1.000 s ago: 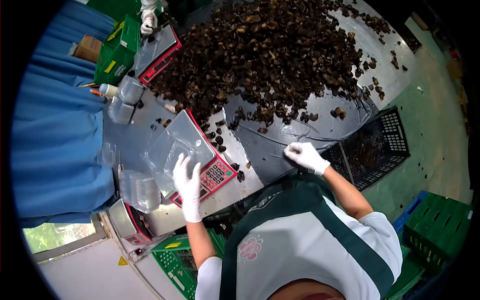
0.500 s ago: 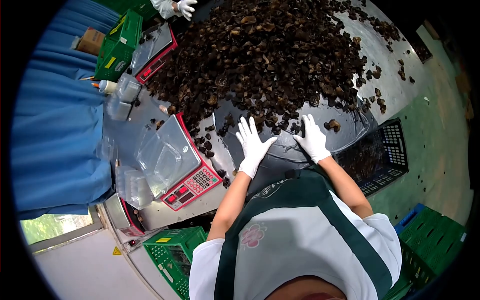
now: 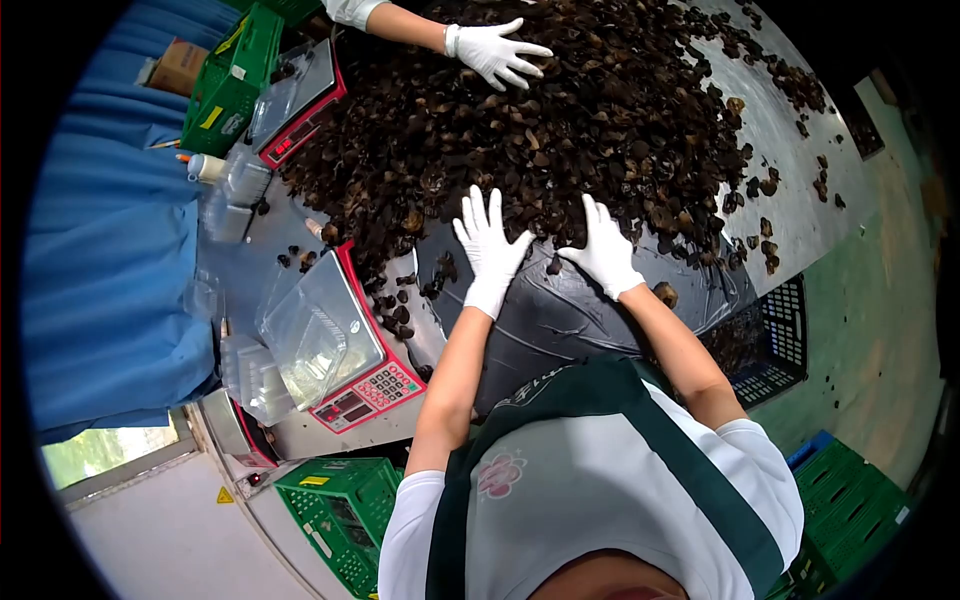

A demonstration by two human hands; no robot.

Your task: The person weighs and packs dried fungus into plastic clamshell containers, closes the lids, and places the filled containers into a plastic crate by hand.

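Observation:
A large heap of dark brown fungus pieces (image 3: pixel 600 120), resembling wood ear mushrooms, covers much of the metal table. At its near edge lies my white-gloved left hand (image 3: pixel 490 250), fingers spread and pointing into the pieces. My right hand (image 3: pixel 607 252), gloved in white too, is open beside it, with its fingertips against the same edge. Neither hand grips anything. Under both wrists stretches a wrinkled black plastic sheet (image 3: pixel 560 325). Left of my left hand, a red-framed scale (image 3: pixel 365 385) carries a clear plastic tray (image 3: pixel 310 340).
Another person's gloved hand (image 3: pixel 497 52) reaches over the heap's far side. A second scale (image 3: pixel 295 110), a green crate (image 3: pixel 230 80) and stacked clear trays (image 3: pixel 235 195) stand at left. A black crate (image 3: pixel 785 325) is at right; a green crate (image 3: pixel 340 510) sits below.
Both my hands have moved forward, up to the heap's edge, and the plastic sheet shows more behind them. The other person's hand has reached from the far left over the heap.

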